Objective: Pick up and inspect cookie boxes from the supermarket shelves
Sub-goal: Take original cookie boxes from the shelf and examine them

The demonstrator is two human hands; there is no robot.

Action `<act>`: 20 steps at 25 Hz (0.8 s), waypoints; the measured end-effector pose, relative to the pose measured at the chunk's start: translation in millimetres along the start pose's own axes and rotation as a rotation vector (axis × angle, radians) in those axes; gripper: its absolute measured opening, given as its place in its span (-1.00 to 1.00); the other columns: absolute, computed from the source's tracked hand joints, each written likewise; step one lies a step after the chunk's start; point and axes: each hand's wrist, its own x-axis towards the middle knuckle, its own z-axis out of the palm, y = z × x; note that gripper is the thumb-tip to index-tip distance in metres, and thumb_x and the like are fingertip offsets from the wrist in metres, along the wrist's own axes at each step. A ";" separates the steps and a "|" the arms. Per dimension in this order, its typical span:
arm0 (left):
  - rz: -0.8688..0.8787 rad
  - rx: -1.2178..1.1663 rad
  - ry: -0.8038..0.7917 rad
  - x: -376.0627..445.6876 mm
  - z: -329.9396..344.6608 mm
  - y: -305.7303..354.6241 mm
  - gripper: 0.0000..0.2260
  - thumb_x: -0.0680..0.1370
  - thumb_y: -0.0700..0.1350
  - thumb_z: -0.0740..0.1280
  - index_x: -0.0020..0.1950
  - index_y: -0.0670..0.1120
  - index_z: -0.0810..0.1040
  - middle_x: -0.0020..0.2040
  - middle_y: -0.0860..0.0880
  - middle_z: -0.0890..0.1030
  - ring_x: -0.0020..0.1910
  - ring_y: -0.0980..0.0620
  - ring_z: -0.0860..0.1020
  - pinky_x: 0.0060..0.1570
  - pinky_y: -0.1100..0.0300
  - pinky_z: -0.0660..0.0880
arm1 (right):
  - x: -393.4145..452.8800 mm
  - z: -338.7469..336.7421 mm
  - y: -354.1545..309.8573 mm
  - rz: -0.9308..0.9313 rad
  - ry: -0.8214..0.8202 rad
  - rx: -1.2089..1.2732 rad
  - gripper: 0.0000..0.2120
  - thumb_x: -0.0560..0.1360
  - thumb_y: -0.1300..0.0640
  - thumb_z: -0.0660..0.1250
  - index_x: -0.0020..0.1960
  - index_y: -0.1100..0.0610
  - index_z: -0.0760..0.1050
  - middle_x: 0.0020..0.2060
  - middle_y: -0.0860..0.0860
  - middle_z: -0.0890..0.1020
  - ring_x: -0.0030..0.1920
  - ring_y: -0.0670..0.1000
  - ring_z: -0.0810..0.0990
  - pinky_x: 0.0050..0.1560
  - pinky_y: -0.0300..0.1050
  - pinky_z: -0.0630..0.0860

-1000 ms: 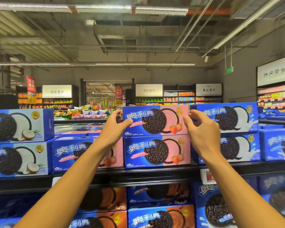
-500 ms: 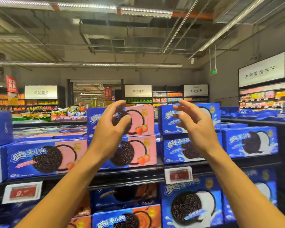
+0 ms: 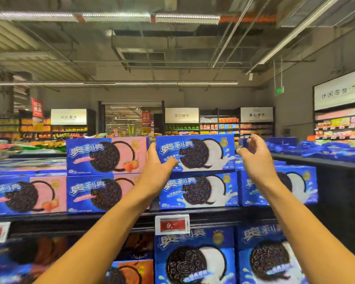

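Both hands shift from the strawberry stack to the top white-cream box (image 3: 195, 152): left hand (image 3: 158, 167) grips its end, right hand (image 3: 254, 160) is released beside it.

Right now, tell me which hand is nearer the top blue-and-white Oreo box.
Left. The left hand touches the top blue-and-white Oreo box at its left end, thumb across the front. The right hand hangs just off its right end, fingers spread.
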 end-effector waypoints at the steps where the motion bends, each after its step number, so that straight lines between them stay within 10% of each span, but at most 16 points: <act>1: -0.027 0.001 0.040 0.3 7.7 0.7 -0.63 0.56 -0.32 0.27 0.31 -0.08 0.30 0.23 -0.11 0.55 0.09 0.05 0.60 0.12 0.16 0.55 | 2.6 0.5 5.1 0.039 -0.058 -0.052 -0.42 0.61 0.22 0.28 0.58 0.11 0.18 0.50 0.03 0.37 0.38 0.00 0.45 0.17 -0.19 0.42; 4: -0.092 0.047 0.128 1.8 19.3 0.1 -0.58 0.55 -0.26 0.29 0.37 -0.08 0.26 0.24 -0.12 0.55 0.20 -0.12 0.54 0.25 -0.13 0.46 | 1.8 4.6 11.1 0.049 -0.221 -0.164 -0.44 0.60 0.15 0.29 0.56 0.12 0.23 0.48 0.02 0.40 0.44 0.08 0.41 0.23 -0.06 0.40; 10: -0.112 0.021 0.181 -1.6 24.4 1.2 -0.71 0.56 -0.27 0.25 0.25 -0.04 0.37 0.08 0.01 0.59 -0.08 0.16 0.59 -0.12 0.17 0.52 | 1.4 2.7 4.1 -0.026 -0.300 -0.025 -0.75 0.56 0.25 0.27 0.01 -0.11 0.53 -0.04 -0.10 0.69 0.00 0.05 0.68 0.05 0.16 0.64; 15: 0.054 0.023 0.247 -14.0 14.9 7.0 -0.63 0.54 -0.35 0.21 0.24 0.02 0.49 0.10 0.09 0.61 -0.05 0.36 0.58 -0.10 0.43 0.48 | 0.3 -1.7 7.4 -0.094 -0.252 0.128 -0.66 0.54 0.33 0.27 0.02 -0.12 0.56 -0.15 -0.23 0.70 -0.12 -0.22 0.66 -0.17 -0.21 0.63; 20: 0.140 -0.095 0.322 -36.4 -5.7 13.7 -0.58 0.59 -0.35 0.22 0.30 0.11 0.48 0.31 -0.02 0.55 0.29 0.03 0.52 0.16 0.08 0.54 | -19.8 10.5 3.6 -0.144 -0.207 0.229 -0.68 0.59 0.27 0.30 0.30 0.03 0.51 0.10 -0.21 0.61 0.10 -0.31 0.54 -0.14 -0.48 0.47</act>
